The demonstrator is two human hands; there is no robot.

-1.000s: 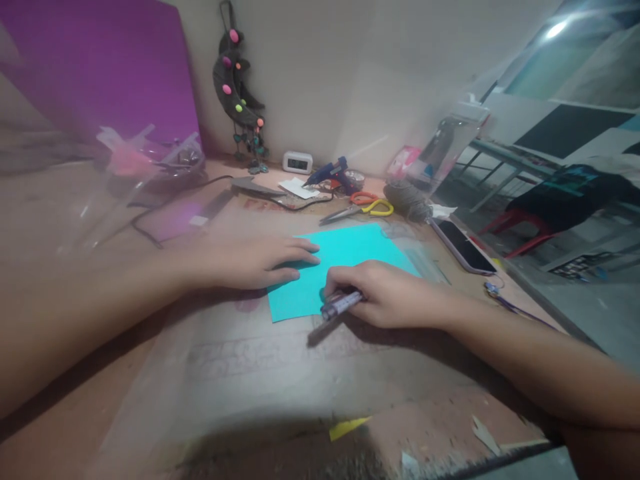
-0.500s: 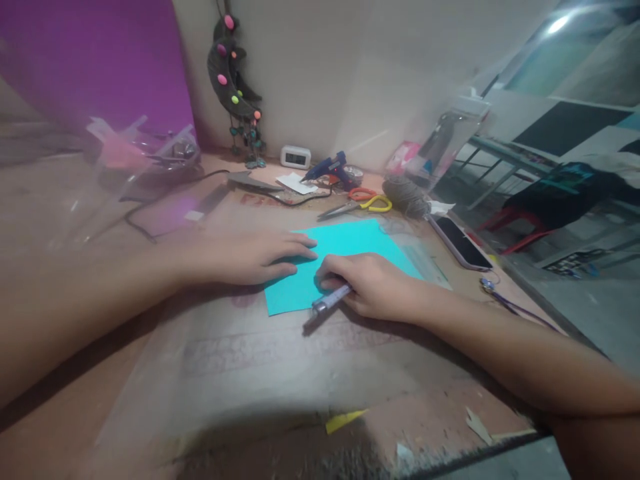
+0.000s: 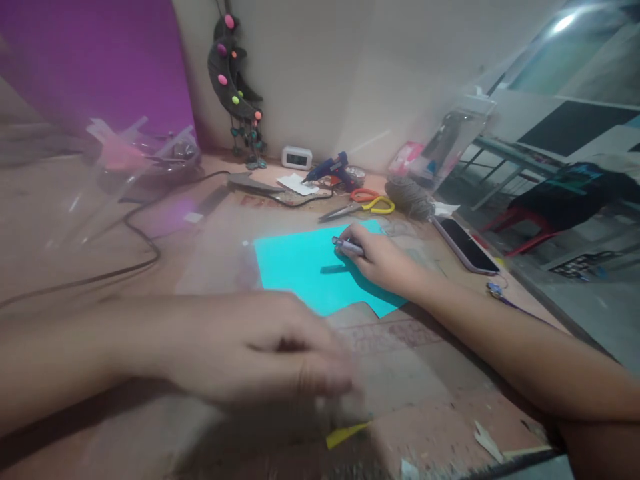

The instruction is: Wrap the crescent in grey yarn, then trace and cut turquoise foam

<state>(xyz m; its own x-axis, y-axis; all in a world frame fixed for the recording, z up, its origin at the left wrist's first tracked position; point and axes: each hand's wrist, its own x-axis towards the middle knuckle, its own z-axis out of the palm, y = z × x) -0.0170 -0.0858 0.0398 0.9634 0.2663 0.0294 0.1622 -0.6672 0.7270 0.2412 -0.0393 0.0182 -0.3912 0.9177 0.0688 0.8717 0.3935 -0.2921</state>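
Note:
My right hand point(image 3: 377, 257) is closed around a pen point(image 3: 349, 247) with a pale purple barrel. The pen is held above a turquoise sheet of paper point(image 3: 295, 267) and casts a shadow on it. Nearer to me, my left hand point(image 3: 265, 353) is lifted over the front part of the table, its fingers smeared by motion. Whether anything is between them I cannot make out. Part of the paper's near edge is hidden behind that hand. A yellow paper scrap point(image 3: 347, 435) lies close to the left fingertips.
Behind the paper lie yellow-handled scissors point(image 3: 380, 206), a blue glue gun point(image 3: 327, 168), a white clock point(image 3: 297, 158) and grey yarn point(image 3: 410, 198). A phone point(image 3: 467, 245) rests at the right edge. A cable point(image 3: 140, 260) crosses the left side near a clear plastic bag point(image 3: 125, 160).
My left hand has left the paper and come toward me. My right hand has moved slightly up the sheet with the pen. The paper has turned and shifted.

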